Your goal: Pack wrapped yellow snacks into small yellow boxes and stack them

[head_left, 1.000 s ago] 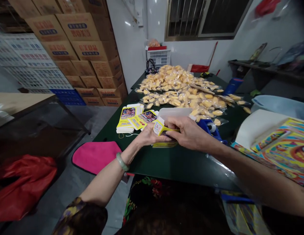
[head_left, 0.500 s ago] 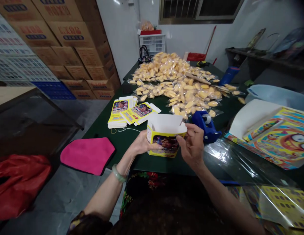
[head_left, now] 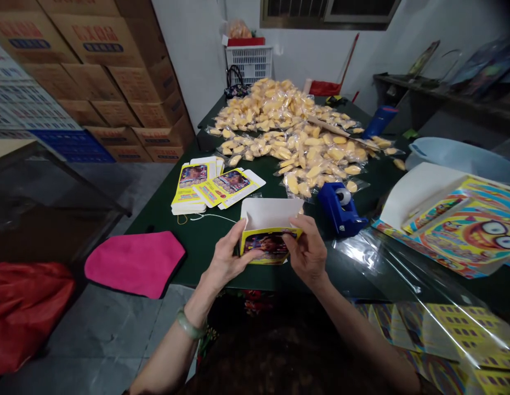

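Head view: I hold a yellow box [head_left: 266,244] between my two hands, its printed face turned toward me and its white back flap [head_left: 272,213] standing up behind. My left hand [head_left: 226,255] is closed on the left side, with the thumb laid across the print and the fingers up along the edge. My right hand [head_left: 308,251] pinches the upper right corner, thumb on the front, fingertips near the rim. Neither hand is spread wide; both are narrowed onto the card. I judge that I grip opposite sides because thin card would fold or twist under one hand alone, and that the flap is up so the mouth is open to me. Whether the base touches the green table [head_left: 150,226] I cannot tell.

The box sits directly between my palms, near the table edge in front of my lap. Just beyond my left hand lie flat cartons [head_left: 189,195], stacked with one [head_left: 230,186] askew on top, probably put there for an easy reach. Near my right hand stands a blue tape dispenser [head_left: 343,211], likely set at that side for the same reason. The heap of wrapped yellow pieces [head_left: 279,109] spreads farther back, which seems to leave room for handling card close to me.
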`<state>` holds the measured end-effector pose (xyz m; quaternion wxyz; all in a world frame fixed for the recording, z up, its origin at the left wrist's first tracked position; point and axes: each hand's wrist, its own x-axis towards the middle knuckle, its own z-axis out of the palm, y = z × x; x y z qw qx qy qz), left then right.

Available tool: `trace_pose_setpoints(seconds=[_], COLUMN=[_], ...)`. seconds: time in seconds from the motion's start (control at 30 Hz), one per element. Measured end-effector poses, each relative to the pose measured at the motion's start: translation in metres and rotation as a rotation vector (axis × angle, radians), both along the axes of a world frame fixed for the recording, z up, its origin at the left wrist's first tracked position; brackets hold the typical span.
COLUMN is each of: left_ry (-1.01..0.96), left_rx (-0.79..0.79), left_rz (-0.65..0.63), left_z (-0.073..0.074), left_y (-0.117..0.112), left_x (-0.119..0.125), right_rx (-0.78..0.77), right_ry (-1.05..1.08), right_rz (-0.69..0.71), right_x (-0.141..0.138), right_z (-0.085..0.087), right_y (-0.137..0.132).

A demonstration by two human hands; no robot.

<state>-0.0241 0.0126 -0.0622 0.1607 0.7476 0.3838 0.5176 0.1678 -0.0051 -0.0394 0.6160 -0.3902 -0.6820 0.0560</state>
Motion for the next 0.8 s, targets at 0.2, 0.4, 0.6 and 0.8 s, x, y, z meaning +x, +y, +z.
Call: trace_pose_setpoints(seconds=[0.2, 0.4, 0.6, 0.8], left_ry=[-0.232, -0.628, -0.808, -0.820], left_rx=[0.258, 0.084, -0.309, -0.175], left_rz=[0.010, 0.058, -0.192, -0.203], left_z=[0.022, 0.043, 0.055, 0.059], left_y=[-0.007, -0.007, -0.006, -0.009], left_x=[-0.001, 0.019, 0.021, 0.021], right_rx=[0.081, -0.229, -0.494, -0.277], right_ry=[-0.053, 0.316, 0.512, 0.425], right_rz=[0.066, 0.142, 0.532, 0.448], right_x=[-0.011, -0.021, -0.010, -0.003], right_z=[0.016, 0.028, 0.032, 0.033], right_y=[-0.001, -0.010, -0.002, -0.001])
